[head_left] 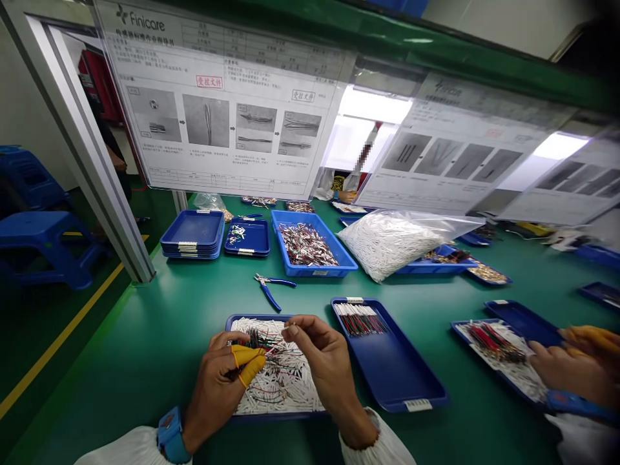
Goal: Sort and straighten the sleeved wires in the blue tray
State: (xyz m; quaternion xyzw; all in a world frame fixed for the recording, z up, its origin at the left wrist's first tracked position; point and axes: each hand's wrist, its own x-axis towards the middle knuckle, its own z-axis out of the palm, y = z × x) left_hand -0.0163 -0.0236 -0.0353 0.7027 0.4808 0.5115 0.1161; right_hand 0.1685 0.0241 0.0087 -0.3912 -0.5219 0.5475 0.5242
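Observation:
My left hand (209, 381), with yellow finger cots on its thumb and a finger, is closed in a pinch on thin wires at its fingertips. Opposite it, my right hand (332, 368) has thumb and forefinger pressed together on a tiny whitish piece, apparently a short white tube. Both hands hover over a blue tray (276, 418) filled with short white tubes (259, 403). Black, red and green wires (281, 352) lie across those tubes, partly hidden by my fingers. To the right, a long blue tray (394, 371) holds a neat row of wires with white sleeves (361, 321).
Blue-handled cutters (272, 290) lie behind the tube tray. Farther back stand stacked trays (191, 239), a bin of wires (310, 245) and a bag of white tubes (392, 242). At right, a co-worker's hands (571, 368) work over another tray. Instruction sheets (227, 161) hang above.

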